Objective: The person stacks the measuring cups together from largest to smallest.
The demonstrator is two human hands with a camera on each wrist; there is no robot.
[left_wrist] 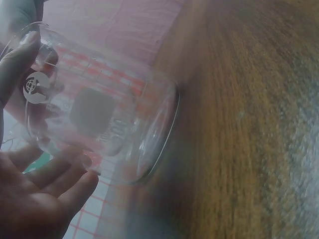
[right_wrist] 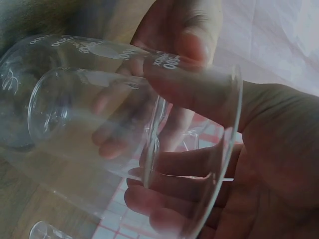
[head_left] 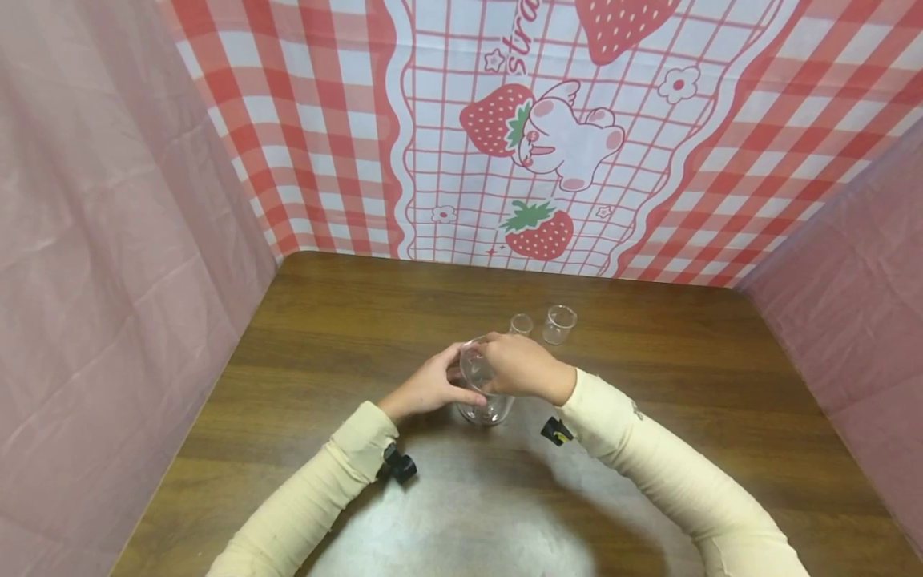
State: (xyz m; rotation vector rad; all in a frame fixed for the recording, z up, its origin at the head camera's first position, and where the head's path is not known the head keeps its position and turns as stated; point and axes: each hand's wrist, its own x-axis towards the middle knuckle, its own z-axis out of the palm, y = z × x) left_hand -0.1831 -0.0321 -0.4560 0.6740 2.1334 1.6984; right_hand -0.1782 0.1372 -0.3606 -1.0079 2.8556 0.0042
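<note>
A large clear glass beaker [head_left: 485, 413] [left_wrist: 124, 119] stands on the table, with my left hand [head_left: 430, 386] [left_wrist: 40, 199] curled round its side, thumb toward me. Over its mouth is my right hand [head_left: 525, 367] [right_wrist: 279, 144], fingers reaching down inside. In the right wrist view a smaller beaker [right_wrist: 94, 124] lies within the large one, its rim pinched between my right thumb and fingers. Whether the small beaker touches the bottom, I cannot tell. My left fingers show through the glass there.
Two small glass beakers stand behind my right hand, one [head_left: 521, 324] partly hidden by it, the other [head_left: 559, 324] farther right. The brown wooden table [head_left: 346, 320] meets a red checked cloth [head_left: 332, 160] at the back. Pink curtains [head_left: 130, 240] hang at both sides.
</note>
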